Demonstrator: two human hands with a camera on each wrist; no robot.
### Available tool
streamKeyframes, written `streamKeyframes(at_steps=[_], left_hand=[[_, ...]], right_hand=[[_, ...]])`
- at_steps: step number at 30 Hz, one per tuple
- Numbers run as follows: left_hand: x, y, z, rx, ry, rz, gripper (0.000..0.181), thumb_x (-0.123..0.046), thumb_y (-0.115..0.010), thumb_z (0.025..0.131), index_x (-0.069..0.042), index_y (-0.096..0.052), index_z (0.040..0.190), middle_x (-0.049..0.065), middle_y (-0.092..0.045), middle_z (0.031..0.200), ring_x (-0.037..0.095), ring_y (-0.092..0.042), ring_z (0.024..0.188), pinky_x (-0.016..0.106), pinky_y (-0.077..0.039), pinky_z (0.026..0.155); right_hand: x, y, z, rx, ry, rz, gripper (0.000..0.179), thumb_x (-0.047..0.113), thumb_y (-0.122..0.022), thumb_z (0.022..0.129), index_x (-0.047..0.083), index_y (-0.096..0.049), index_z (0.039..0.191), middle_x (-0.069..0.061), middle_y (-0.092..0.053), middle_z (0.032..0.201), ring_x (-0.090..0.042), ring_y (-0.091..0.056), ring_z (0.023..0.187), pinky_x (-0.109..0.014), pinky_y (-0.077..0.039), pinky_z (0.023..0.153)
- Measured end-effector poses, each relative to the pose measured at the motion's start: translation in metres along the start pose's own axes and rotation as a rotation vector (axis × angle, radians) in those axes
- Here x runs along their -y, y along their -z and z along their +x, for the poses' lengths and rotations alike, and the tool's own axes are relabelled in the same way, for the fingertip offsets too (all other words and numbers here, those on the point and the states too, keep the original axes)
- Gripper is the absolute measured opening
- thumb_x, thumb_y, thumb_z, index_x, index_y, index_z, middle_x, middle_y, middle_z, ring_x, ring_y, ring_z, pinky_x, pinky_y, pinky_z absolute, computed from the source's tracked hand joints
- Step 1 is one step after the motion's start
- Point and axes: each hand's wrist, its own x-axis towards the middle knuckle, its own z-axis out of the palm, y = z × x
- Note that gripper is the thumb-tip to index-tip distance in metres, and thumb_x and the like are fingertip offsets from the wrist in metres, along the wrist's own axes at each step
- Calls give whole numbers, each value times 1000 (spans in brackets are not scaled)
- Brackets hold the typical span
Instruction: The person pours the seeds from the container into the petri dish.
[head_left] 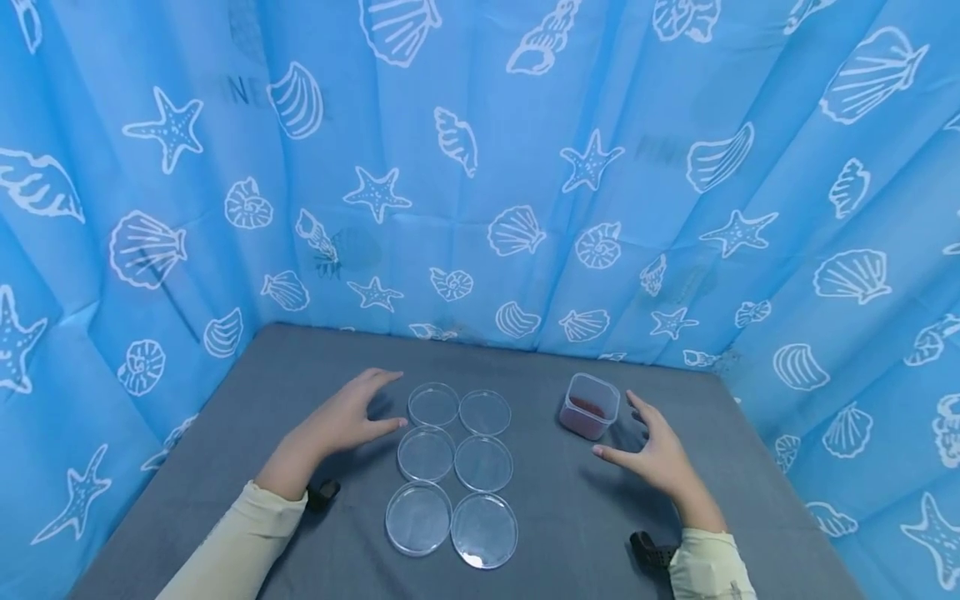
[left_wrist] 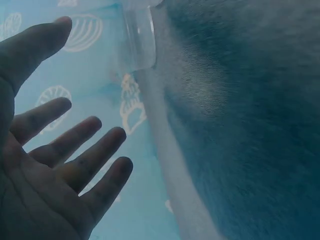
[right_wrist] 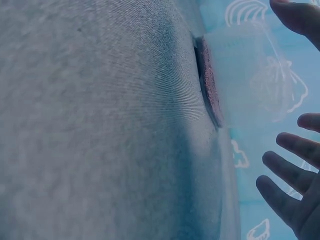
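Several clear petri dishes [head_left: 483, 463] lie on the grey cloth in two columns. Left of the upper dishes hovers my left hand [head_left: 347, 417], thumb and fingers spread, holding nothing. In the left wrist view its palm and separated fingers [left_wrist: 103, 157] show, with part of a clear dish [left_wrist: 140, 37] at the top. My right hand [head_left: 655, 451] holds nothing either, its fingers parted beside a clear plastic tub [head_left: 592, 392]. Reddish grains [head_left: 587, 407] cover the bottom of the tub; the right wrist view shows them as a low pinkish layer [right_wrist: 210, 82].
A grey cloth [head_left: 555, 517] covers the table. Blue curtains [head_left: 480, 183] with white shells and starfish hang along the back and both sides. Black wrist devices [head_left: 651, 550] sit below the cuffs of the pale sleeves [head_left: 236, 533].
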Motion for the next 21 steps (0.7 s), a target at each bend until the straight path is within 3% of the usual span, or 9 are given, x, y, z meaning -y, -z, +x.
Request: streamKeyframes(at_steps=[6, 11, 17, 21], left_hand=[[3, -4, 16, 23, 26, -66, 93, -35, -83, 94, -6, -32, 166, 24, -42, 164, 47, -50, 144, 64, -48, 115], [4, -14, 27, 56, 34, -81, 91, -32, -84, 93, -5, -36, 165, 24, -42, 164, 46, -47, 147, 63, -47, 117], [5, -22, 34, 94, 42, -50, 85, -34, -81, 95, -4, -39, 163, 25, -41, 165, 46, -36, 155, 65, -37, 125], [10, -23, 35, 99, 43, -52, 80, -32, -82, 95, -3, -44, 160, 25, -45, 162, 47, -43, 150, 64, -41, 122]], right_hand=[[-3, -4, 10, 13, -3, 98, 112, 43, -89, 85, 0, -26, 167, -32, -36, 165, -53, -41, 148, -70, -42, 118], [-6, -8, 20, -4, -2, 125, 110, 39, -89, 86, -3, -26, 166, -32, -37, 164, -51, -42, 148, -67, -46, 116], [-7, -9, 27, -3, -13, 147, 109, 38, -88, 88, -5, -25, 166, -33, -40, 162, -51, -46, 146, -62, -48, 115], [-8, -10, 30, 15, -30, 164, 108, 38, -86, 89, -4, -23, 167, -33, -37, 165, -53, -50, 144, -62, -51, 112]])
